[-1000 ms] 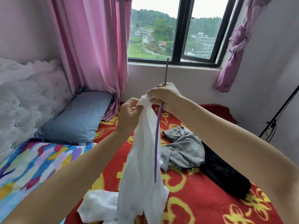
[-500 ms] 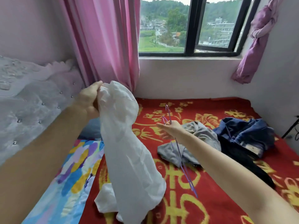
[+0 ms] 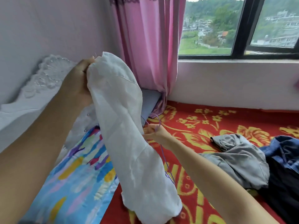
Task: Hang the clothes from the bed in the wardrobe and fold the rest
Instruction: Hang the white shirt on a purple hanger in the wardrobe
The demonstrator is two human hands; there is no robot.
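The white garment [image 3: 126,135] hung at the centre of the frame above the bed [image 3: 210,126], its top gripped by the left hand [image 3: 79,81] at upper left. Lower, the right hand [image 3: 153,131] pinched the purple hanger [image 3: 165,159]. A second before it stood inside the collar. Now it seemed pulled out, so the hanging was not yet done.

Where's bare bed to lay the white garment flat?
Best: the red blanket strip between the window wall and the grey garment. Also the colourful quilt, lower left. Crowded: right side, where the grey garment, blue denim and black clothing pile together.
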